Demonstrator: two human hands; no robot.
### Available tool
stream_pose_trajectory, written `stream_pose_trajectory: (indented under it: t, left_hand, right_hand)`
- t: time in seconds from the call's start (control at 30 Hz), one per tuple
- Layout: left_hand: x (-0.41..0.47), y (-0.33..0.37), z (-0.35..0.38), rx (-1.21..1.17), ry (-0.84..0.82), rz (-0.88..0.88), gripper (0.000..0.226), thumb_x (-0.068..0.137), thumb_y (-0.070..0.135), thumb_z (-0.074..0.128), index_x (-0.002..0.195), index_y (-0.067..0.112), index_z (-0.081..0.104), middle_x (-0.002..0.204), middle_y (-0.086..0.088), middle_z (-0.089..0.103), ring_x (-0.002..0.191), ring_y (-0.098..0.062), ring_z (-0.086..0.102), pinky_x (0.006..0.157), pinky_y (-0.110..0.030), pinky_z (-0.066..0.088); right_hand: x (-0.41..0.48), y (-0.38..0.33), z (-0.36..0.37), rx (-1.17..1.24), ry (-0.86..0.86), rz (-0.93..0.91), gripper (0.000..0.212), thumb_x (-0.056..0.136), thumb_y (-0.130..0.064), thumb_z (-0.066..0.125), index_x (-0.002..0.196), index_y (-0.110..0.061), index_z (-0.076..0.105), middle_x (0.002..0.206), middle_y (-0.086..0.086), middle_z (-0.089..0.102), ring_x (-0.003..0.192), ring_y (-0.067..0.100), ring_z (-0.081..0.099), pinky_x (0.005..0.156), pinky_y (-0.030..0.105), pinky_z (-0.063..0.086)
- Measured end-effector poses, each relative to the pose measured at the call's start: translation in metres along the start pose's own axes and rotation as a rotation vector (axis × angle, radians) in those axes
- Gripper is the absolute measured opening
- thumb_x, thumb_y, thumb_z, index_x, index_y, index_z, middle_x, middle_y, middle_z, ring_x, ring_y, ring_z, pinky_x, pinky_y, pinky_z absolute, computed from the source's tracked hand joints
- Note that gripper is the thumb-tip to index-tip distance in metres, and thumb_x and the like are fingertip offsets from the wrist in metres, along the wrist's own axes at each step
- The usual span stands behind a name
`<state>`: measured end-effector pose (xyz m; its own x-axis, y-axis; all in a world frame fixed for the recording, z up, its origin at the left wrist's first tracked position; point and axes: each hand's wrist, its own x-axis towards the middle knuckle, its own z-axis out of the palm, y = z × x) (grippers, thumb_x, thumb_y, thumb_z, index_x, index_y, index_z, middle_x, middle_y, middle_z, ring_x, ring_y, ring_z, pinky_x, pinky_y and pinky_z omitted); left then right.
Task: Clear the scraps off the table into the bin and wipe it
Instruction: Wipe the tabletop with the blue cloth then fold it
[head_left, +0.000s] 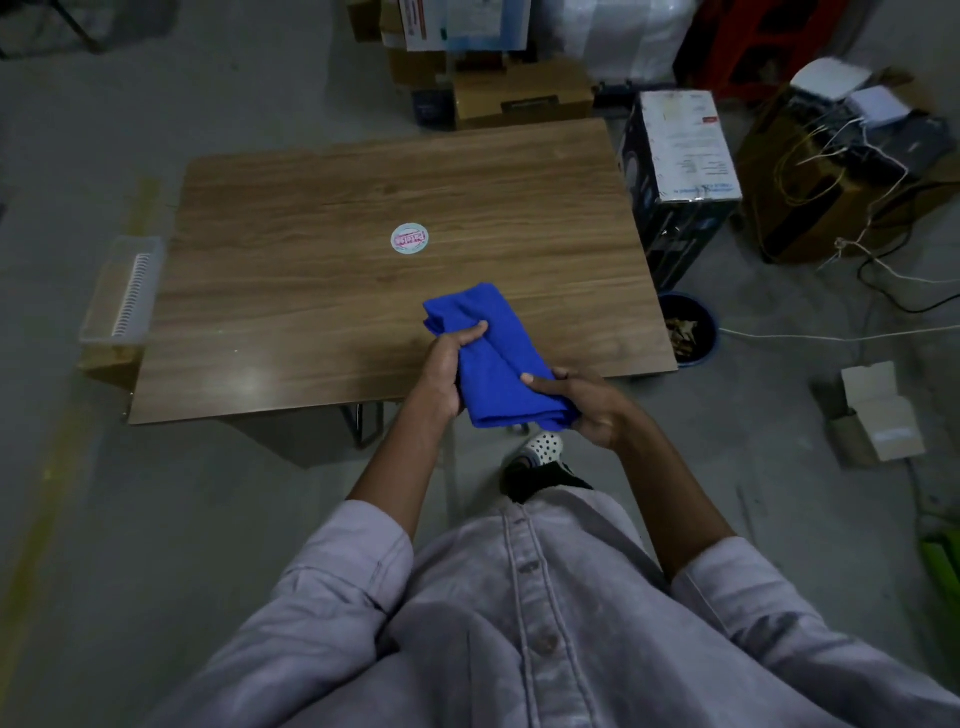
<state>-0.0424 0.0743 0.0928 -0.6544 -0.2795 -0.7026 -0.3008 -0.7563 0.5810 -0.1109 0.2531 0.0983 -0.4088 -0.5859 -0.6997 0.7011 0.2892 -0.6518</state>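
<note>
A folded blue cloth (491, 353) hangs over the near edge of the low wooden table (311, 270), held by both hands. My left hand (449, 369) grips its left side with the thumb on top. At the cloth's near right corner, my right hand (584, 402) pinches it. A round sticker (409, 239) lies on the tabletop at its middle. On the floor by the table's right near corner stands a dark blue bin (693, 332) with brownish scraps inside.
A clear plastic tray (122, 291) sits on a box at the table's left edge. A dark printed carton (675, 176) stands against the right side. Cardboard boxes, cables and an open small box (878, 410) crowd the floor to the right and behind.
</note>
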Motion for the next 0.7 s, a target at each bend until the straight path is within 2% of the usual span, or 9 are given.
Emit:
stream_pose_trajectory:
  t: [0.07, 0.13, 0.2, 0.27, 0.37, 0.47, 0.57, 0.63, 0.7]
  left_hand:
    - [0.009, 0.005, -0.003, -0.059, 0.027, 0.018, 0.017, 0.088, 0.017, 0.071, 0.105, 0.015, 0.07, 0.1, -0.006, 0.077, 0.097, -0.026, 0.07, 0.089, -0.041, 0.056]
    - [0.02, 0.011, -0.002, -0.161, 0.048, 0.026, 0.027, 0.087, 0.014, 0.072, 0.114, 0.012, 0.07, 0.111, -0.008, 0.076, 0.108, -0.028, 0.069, 0.099, -0.046, 0.053]
    - [0.03, 0.017, 0.005, -0.232, 0.063, 0.023, 0.033, 0.089, 0.012, 0.07, 0.121, 0.008, 0.067, 0.119, -0.013, 0.073, 0.113, -0.031, 0.066, 0.101, -0.049, 0.051]
    - [0.037, 0.021, 0.015, -0.233, 0.079, 0.01, 0.024, 0.092, 0.012, 0.067, 0.116, 0.008, 0.067, 0.111, -0.012, 0.073, 0.105, -0.029, 0.067, 0.091, -0.045, 0.055]
    - [0.046, 0.03, 0.03, -0.183, 0.028, 0.007, 0.021, 0.094, 0.01, 0.066, 0.114, 0.009, 0.067, 0.106, -0.009, 0.075, 0.1, -0.025, 0.069, 0.085, -0.041, 0.057]
    - [0.065, 0.038, 0.034, -0.092, -0.026, 0.049, 0.029, 0.092, 0.003, 0.066, 0.12, 0.004, 0.066, 0.116, -0.011, 0.072, 0.104, -0.023, 0.07, 0.087, -0.037, 0.059]
    - [0.085, 0.052, 0.033, -0.05, -0.054, 0.065, 0.035, 0.09, -0.002, 0.066, 0.125, 0.003, 0.059, 0.121, -0.012, 0.07, 0.112, -0.026, 0.067, 0.089, -0.039, 0.06]
    - [0.102, 0.061, 0.028, 0.151, -0.012, 0.075, 0.033, 0.094, 0.003, 0.064, 0.125, 0.009, 0.053, 0.12, -0.009, 0.068, 0.113, -0.025, 0.065, 0.084, -0.04, 0.059]
    - [0.12, 0.06, 0.017, 0.602, 0.115, 0.094, 0.044, 0.096, 0.013, 0.059, 0.138, 0.015, 0.047, 0.131, -0.007, 0.061, 0.115, -0.023, 0.061, 0.085, -0.035, 0.053]
  right_hand:
    - [0.002, -0.005, -0.009, 0.065, 0.085, -0.045, 0.01, 0.093, -0.011, 0.071, 0.103, -0.009, 0.071, 0.092, 0.0, 0.078, 0.081, 0.009, 0.071, 0.06, 0.02, 0.053]
    - [0.009, -0.01, -0.023, 0.11, 0.136, -0.09, 0.015, 0.09, -0.02, 0.076, 0.103, -0.014, 0.07, 0.101, 0.001, 0.073, 0.091, 0.012, 0.063, 0.065, 0.021, 0.044]
    - [0.015, -0.018, -0.031, 0.15, 0.099, -0.129, 0.024, 0.087, -0.033, 0.078, 0.102, -0.017, 0.069, 0.099, 0.005, 0.062, 0.083, 0.013, 0.053, 0.065, 0.025, 0.033]
    - [0.019, -0.027, -0.036, 0.145, 0.067, -0.139, 0.034, 0.086, -0.036, 0.075, 0.109, -0.011, 0.071, 0.095, 0.002, 0.068, 0.078, 0.01, 0.06, 0.064, 0.023, 0.044]
    - [0.028, -0.041, -0.045, 0.043, 0.062, -0.083, 0.051, 0.081, -0.038, 0.08, 0.122, -0.009, 0.071, 0.116, 0.009, 0.075, 0.101, 0.023, 0.072, 0.078, 0.035, 0.056]
    - [0.039, -0.057, -0.048, -0.054, 0.128, -0.062, 0.043, 0.081, -0.03, 0.083, 0.115, -0.006, 0.072, 0.11, 0.011, 0.076, 0.093, 0.025, 0.072, 0.066, 0.03, 0.055]
    - [0.051, -0.074, -0.052, -0.101, 0.348, -0.305, 0.025, 0.082, -0.016, 0.083, 0.103, -0.007, 0.072, 0.093, 0.004, 0.075, 0.071, 0.015, 0.066, 0.049, 0.022, 0.047]
    - [0.055, -0.078, -0.049, -0.332, 0.494, -0.528, 0.024, 0.087, -0.015, 0.078, 0.109, -0.014, 0.071, 0.098, -0.003, 0.074, 0.082, 0.007, 0.068, 0.065, 0.021, 0.053]
    - [0.062, -0.061, -0.042, -0.701, 0.658, -0.73, 0.032, 0.092, -0.018, 0.071, 0.124, -0.019, 0.068, 0.111, -0.002, 0.073, 0.096, 0.01, 0.067, 0.08, 0.024, 0.053]
